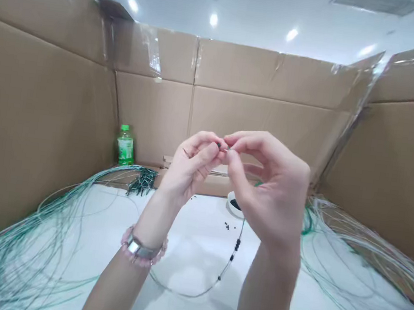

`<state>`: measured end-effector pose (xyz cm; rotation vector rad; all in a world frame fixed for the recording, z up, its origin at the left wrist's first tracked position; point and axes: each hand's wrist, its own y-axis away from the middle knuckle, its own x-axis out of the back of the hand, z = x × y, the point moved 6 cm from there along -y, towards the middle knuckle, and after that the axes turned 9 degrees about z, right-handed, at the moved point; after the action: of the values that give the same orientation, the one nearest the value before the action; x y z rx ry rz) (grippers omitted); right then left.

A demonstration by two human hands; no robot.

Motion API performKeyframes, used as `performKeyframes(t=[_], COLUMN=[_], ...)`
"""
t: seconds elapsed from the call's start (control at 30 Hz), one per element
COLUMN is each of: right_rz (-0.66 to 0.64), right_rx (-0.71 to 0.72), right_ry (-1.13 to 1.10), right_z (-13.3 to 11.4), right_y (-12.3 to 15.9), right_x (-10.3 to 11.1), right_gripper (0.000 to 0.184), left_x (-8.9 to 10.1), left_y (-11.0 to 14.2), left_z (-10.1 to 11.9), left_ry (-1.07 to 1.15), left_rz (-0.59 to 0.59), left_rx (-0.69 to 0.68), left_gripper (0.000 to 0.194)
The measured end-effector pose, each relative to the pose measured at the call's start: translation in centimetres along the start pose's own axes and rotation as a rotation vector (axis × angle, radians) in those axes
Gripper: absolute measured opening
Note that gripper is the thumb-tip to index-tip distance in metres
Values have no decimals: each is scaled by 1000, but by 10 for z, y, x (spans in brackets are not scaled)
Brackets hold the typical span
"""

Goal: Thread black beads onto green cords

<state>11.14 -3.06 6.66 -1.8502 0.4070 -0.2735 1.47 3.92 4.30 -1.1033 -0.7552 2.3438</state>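
Two narrow pinches: my left hand (191,165) grips a dark bead (218,145), my right hand (273,183) a thin cord end (226,150) beside it; the beaded cord (193,296) curves over the desk (105,243), white bowl (229,204) at its far edge.

Cardboard walls (236,68) stand behind, left and right of the table (193,234). A bottle (125,146) is in the back left corner, with a wire cluster (143,181) just to its right and slightly before it. Wires (52,216) run along the left side, other strands (348,237) along the right. The bowl (233,211) sits toward the back, loose beads (227,226) before it; the cord (209,290) curves nearer the front.
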Motion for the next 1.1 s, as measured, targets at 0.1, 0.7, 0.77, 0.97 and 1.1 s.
performKeyframes(t=[0.1, 0.7, 0.77, 0.97, 1.1], right_rz=[21, 51, 59, 46, 34], right_rx=[16, 109, 113, 99, 74], right_ry=[-11, 71, 73, 30, -16], right_z=[-5, -15, -15, -14, -13], right_y=[0, 1, 1, 1, 1], right_x=[2, 4, 5, 4, 4], right_gripper=[6, 11, 11, 11, 10], left_x=[-1, -7, -7, -6, -4], left_y=[0, 3, 4, 5, 5], left_z=[1, 4, 6, 14, 19], left_ry=[-7, -91, -119, -226, -294], left_rz=[-23, -35, -28, -27, -29], left_rx=[10, -9, -32, -147, -168], left_gripper=[10, 10, 9, 7, 5])
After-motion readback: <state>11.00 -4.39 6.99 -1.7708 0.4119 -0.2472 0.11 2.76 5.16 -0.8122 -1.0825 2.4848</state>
